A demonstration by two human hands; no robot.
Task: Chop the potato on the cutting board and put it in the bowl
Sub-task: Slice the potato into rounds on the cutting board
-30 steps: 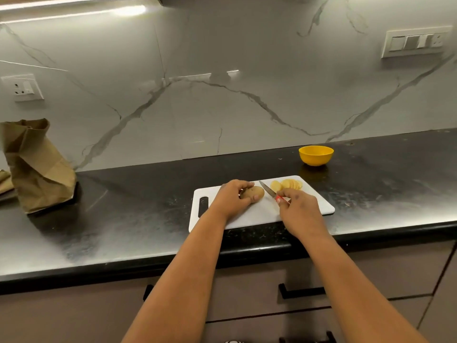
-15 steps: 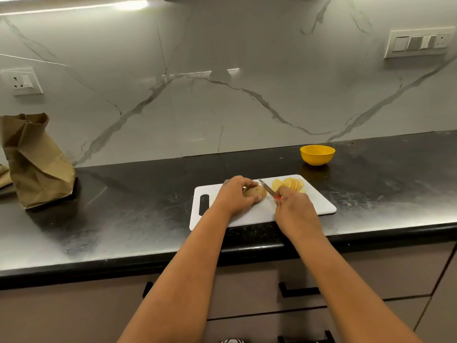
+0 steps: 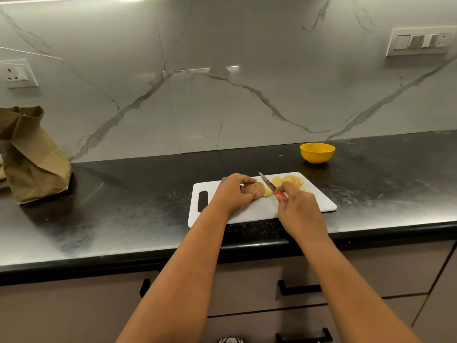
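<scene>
On the cutting board (image 3: 249, 214), the left hand (image 3: 233, 194) grips the potato (image 3: 253, 188); the right hand (image 3: 298, 206) clasps the knife (image 3: 268, 183). Slices (image 3: 290, 180) lie behind the blade; the bowl (image 3: 317, 152) stands beyond the board. Keep fingertips tucked and cut straight down, thin and even.
</scene>
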